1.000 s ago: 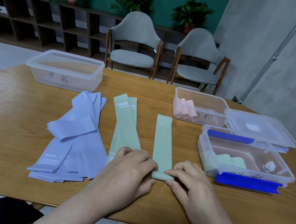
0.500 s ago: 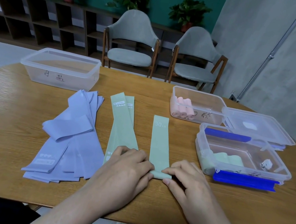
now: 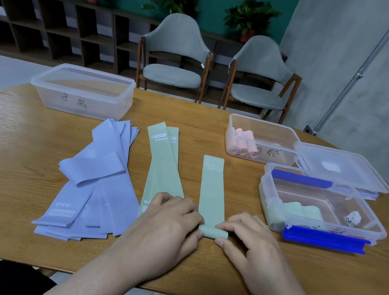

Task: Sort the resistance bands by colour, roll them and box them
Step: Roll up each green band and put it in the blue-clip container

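A green resistance band point(image 3: 212, 191) marked "30 LB" lies lengthwise on the table, its near end rolled into a small tube. My left hand point(image 3: 171, 221) pinches the roll's left end and my right hand point(image 3: 248, 238) pinches its right end. Two more flat green bands point(image 3: 164, 165) lie to the left, partly under my left hand. A spread pile of purple bands point(image 3: 100, 179) lies further left. A clear box with blue clips point(image 3: 324, 209) at the right holds rolled green bands. Behind it a clear box point(image 3: 261, 139) holds pink rolls.
An empty clear box point(image 3: 82, 93) with handwriting stands at the back left. A clear lid point(image 3: 341, 169) lies at the far right beside the pink box. Two grey chairs point(image 3: 175, 55) stand beyond the table's far edge.
The rolled end of the green band has grown slightly thicker as both hands turned it forward. The camera view shifted a little.
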A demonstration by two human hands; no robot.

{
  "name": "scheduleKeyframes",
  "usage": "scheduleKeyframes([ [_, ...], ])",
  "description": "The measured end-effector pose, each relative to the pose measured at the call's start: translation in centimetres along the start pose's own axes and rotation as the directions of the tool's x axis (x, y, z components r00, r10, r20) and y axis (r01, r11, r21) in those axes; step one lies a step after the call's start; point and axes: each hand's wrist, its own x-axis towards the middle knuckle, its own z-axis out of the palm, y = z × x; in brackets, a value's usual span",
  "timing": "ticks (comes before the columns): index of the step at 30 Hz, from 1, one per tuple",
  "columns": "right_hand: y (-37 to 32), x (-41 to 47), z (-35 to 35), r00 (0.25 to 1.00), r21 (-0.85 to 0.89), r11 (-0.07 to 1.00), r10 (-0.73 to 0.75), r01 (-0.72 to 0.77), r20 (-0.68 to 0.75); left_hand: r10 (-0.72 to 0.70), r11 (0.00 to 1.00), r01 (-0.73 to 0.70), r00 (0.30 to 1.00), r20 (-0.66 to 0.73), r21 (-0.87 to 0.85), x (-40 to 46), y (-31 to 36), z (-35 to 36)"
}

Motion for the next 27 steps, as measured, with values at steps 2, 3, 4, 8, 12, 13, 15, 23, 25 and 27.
scheduleKeyframes([
  [2, -0.10, 0.00, 0.03, 1.000, -0.010, 1.000, -0.007, 0.006, -0.005, 0.003, 1.000, -0.003, 1.000, 0.003, -0.009, 0.00, 0.00, -0.04],
  [3, -0.16, 0.02, 0.02, 1.000, -0.014, 1.000, -0.009, 0.009, -0.007, 0.004, 1.000, -0.004, 1.000, 0.006, -0.011, 0.00, -0.01, -0.06],
  [4, -0.20, 0.03, 0.01, 1.000, -0.016, 1.000, -0.012, 0.012, -0.008, 0.007, 1.000, -0.006, 1.000, 0.010, -0.011, -0.01, -0.02, -0.06],
  [8, -0.19, -0.04, -0.09, 1.000, -0.009, 1.000, -0.012, 0.012, -0.004, 0.000, 1.000, 0.000, 1.000, 0.015, -0.008, -0.01, -0.07, -0.05],
  [12, -0.17, -0.07, -0.29, 1.000, -0.002, 1.000, -0.009, 0.009, 0.005, -0.005, 1.000, 0.005, 1.000, 0.014, -0.013, 0.02, -0.08, -0.02],
  [13, -0.19, -0.06, -0.30, 1.000, -0.004, 1.000, -0.011, 0.011, 0.007, -0.004, 1.000, 0.004, 1.000, 0.015, -0.019, 0.01, -0.09, -0.02],
  [15, -0.19, -0.03, -0.29, 1.000, -0.008, 1.000, -0.011, 0.011, 0.009, -0.003, 1.000, 0.004, 1.000, 0.017, -0.029, 0.00, -0.11, 0.02],
  [23, -0.12, -0.02, -0.23, 1.000, -0.008, 1.000, 0.006, -0.005, 0.014, 0.000, 0.999, 0.001, 1.000, 0.021, -0.038, 0.00, -0.26, 0.08],
  [25, -0.09, 0.00, -0.18, 1.000, 0.004, 1.000, 0.002, -0.002, 0.012, 0.004, 0.999, -0.003, 1.000, 0.023, -0.042, -0.02, -0.25, 0.13],
  [27, -0.04, 0.00, -0.10, 1.000, 0.000, 1.000, -0.008, 0.008, 0.001, 0.006, 0.999, -0.005, 1.000, 0.014, -0.050, -0.06, -0.21, 0.10],
])
